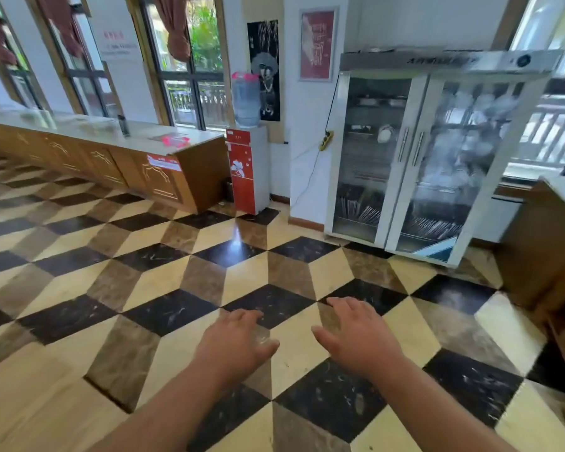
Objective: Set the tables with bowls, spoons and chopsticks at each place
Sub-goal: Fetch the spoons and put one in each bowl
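The left hand point(238, 340) hovers palm-down over the tiled floor point(144, 288), fingers loosely together, slightly curled, holding nothing; the right hand point(356, 337) just beside it is likewise empty, fingers relaxed, thumb spread toward nine o'clock. The glass-door cabinet point(415, 93) stands at about one o'clock from both hands, well apart, doors closed; chopsticks point(433, 227) lie fanned on its bottom shelf, blurred pale shapes higher up are likely bowls point(470, 132); the right hand is nearer the upright door handles point(411, 148).

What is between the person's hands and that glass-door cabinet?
Only bare tiled floor, in the head view, separates the left hand and right hand from the glass-door cabinet.
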A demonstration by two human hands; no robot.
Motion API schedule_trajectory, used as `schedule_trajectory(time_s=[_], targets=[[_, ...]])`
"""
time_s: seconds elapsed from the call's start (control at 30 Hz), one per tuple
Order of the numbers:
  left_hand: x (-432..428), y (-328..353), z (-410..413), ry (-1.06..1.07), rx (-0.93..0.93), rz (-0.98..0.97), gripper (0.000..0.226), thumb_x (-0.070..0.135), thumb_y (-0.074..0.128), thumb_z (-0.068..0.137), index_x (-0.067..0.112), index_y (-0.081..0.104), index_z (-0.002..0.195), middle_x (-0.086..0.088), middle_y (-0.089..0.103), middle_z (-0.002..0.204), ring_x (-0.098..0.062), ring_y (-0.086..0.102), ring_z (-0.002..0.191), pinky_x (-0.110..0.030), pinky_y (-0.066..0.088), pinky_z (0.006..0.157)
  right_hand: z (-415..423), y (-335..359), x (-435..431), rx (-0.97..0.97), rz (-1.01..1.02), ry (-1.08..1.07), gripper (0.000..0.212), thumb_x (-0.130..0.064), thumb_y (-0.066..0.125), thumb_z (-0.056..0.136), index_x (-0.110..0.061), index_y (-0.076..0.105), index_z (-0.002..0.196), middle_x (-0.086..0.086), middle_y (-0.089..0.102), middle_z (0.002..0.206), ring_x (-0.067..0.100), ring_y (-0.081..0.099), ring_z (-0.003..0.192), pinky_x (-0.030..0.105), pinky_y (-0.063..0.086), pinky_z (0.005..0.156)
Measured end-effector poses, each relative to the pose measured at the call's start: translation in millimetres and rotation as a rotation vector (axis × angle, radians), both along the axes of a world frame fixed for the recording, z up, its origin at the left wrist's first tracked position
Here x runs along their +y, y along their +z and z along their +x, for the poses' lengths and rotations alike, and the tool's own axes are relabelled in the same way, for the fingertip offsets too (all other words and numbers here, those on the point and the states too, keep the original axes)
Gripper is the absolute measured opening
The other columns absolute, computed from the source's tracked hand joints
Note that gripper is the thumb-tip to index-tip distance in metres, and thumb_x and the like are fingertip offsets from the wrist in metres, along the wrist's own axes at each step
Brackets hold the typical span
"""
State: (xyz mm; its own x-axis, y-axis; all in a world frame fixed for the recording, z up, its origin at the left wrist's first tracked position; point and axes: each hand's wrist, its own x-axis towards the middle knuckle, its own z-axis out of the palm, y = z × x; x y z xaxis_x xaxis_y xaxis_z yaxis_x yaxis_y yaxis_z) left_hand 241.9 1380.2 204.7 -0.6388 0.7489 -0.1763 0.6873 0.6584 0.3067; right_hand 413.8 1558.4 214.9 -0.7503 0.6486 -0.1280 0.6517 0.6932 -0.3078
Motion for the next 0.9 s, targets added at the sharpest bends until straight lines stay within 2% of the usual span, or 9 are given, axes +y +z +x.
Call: schedule_trajectory(time_s=[0.27, 0.4, 0.5, 0.57, 0.63, 0.67, 0.73, 0.8, 0.9], targets=[[94.4, -12.4, -161.4, -0.011, -0.033, 0.067, 0.082, 0.084, 0.046, 0.088, 0.039, 0.041, 0.156, 0.009, 0.05, 0.159, -0.019, 0.05, 0.143, -0.043, 0.045, 0.117, -139.4, 18.6, 82.8, -0.106, 0.056, 0.007, 0.077, -0.075, 0.04, 0.1, -0.031, 0.032, 0.164, -0.002, 0.038, 0.169, 0.024, 0.034, 0.157, 0.048, 0.031, 0.129], [129.4, 13.3, -245.5, -0.007, 0.009, 0.057, 0.075, 0.078, 0.05, 0.093, 0.036, 0.043, 0.154, 0.005, 0.049, 0.16, -0.021, 0.05, 0.144, -0.044, 0.047, 0.115, -220.3, 37.8, 123.8, -0.13, 0.098, 0.034, 0.074, -0.076, 0.038, 0.1, -0.03, 0.043, 0.158, -0.002, 0.048, 0.162, 0.023, 0.042, 0.15, 0.045, 0.036, 0.126], [155.2, 22.1, -300.9, 0.045, -0.007, 0.051, 0.062, 0.074, 0.056, 0.094, 0.038, 0.054, 0.145, 0.009, 0.06, 0.149, -0.016, 0.062, 0.13, -0.037, 0.052, 0.107, -279.2, 44.7, 150.4, -0.122, 0.086, 0.039, 0.065, -0.074, 0.04, 0.101, -0.029, 0.057, 0.143, -0.003, 0.062, 0.141, 0.019, 0.057, 0.13, 0.038, 0.049, 0.112], [166.9, 24.4, -330.4, 0.076, -0.032, 0.043, 0.049, 0.071, 0.056, 0.094, 0.038, 0.063, 0.13, 0.012, 0.07, 0.129, -0.011, 0.069, 0.11, -0.03, 0.057, 0.097, -316.2, 45.5, 165.8, -0.108, 0.047, 0.05, 0.053, -0.07, 0.045, 0.101, -0.029, 0.064, 0.128, -0.006, 0.068, 0.121, 0.012, 0.064, 0.108, 0.032, 0.057, 0.097], [176.0, 26.7, -363.8, 0.105, -0.003, 0.033, 0.038, 0.067, 0.056, 0.094, 0.036, 0.065, 0.114, 0.013, 0.069, 0.108, -0.01, 0.067, 0.098, -0.027, 0.054, 0.084, -361.5, 43.0, 184.5, -0.098, 0.038, 0.086, 0.047, -0.068, 0.047, 0.101, -0.029, 0.067, 0.117, -0.008, 0.068, 0.108, 0.009, 0.064, 0.096, 0.032, 0.059, 0.091], [179.5, 27.7, -382.7, 0.122, 0.025, 0.032, 0.036, 0.066, 0.055, 0.094, 0.036, 0.064, 0.111, 0.013, 0.067, 0.106, -0.011, 0.065, 0.098, -0.027, 0.05, 0.08, -387.3, 39.5, 195.4, -0.097, 0.043, 0.112, 0.047, -0.069, 0.046, 0.1, -0.03, 0.068, 0.114, -0.009, 0.067, 0.106, 0.009, 0.062, 0.095, 0.034, 0.059, 0.092], [185.5, 29.4, -420.1, 0.127, 0.081, 0.011, 0.042, 0.067, 0.051, 0.092, 0.035, 0.067, 0.114, 0.011, 0.067, 0.115, -0.012, 0.064, 0.108, -0.028, 0.049, 0.085, -439.0, 32.5, 213.7, -0.079, 0.06, 0.174, 0.05, -0.073, 0.043, 0.097, -0.033, 0.068, 0.114, -0.01, 0.065, 0.109, 0.01, 0.06, 0.1, 0.037, 0.056, 0.098], [191.7, 33.6, -460.6, 0.123, 0.116, -0.03, 0.042, 0.062, 0.051, 0.097, 0.036, 0.065, 0.126, 0.012, 0.063, 0.135, -0.014, 0.06, 0.125, -0.031, 0.049, 0.103, -499.6, 23.6, 230.5, -0.023, 0.071, 0.253, 0.056, -0.077, 0.04, 0.094, -0.036, 0.065, 0.122, -0.008, 0.065, 0.122, 0.013, 0.059, 0.113, 0.042, 0.054, 0.105], [194.6, 37.6, -522.2, 0.294, 0.095, -0.033, 0.051, 0.062, 0.055, 0.101, 0.037, 0.053, 0.145, 0.01, 0.052, 0.155, -0.017, 0.05, 0.141, -0.036, 0.042, 0.117, -591.9, 20.2, 244.1, 0.014, 0.058, 0.409, 0.055, -0.071, 0.045, 0.1, -0.035, 0.06, 0.14, -0.007, 0.061, 0.143, 0.018, 0.057, 0.13, 0.041, 0.051, 0.111]])
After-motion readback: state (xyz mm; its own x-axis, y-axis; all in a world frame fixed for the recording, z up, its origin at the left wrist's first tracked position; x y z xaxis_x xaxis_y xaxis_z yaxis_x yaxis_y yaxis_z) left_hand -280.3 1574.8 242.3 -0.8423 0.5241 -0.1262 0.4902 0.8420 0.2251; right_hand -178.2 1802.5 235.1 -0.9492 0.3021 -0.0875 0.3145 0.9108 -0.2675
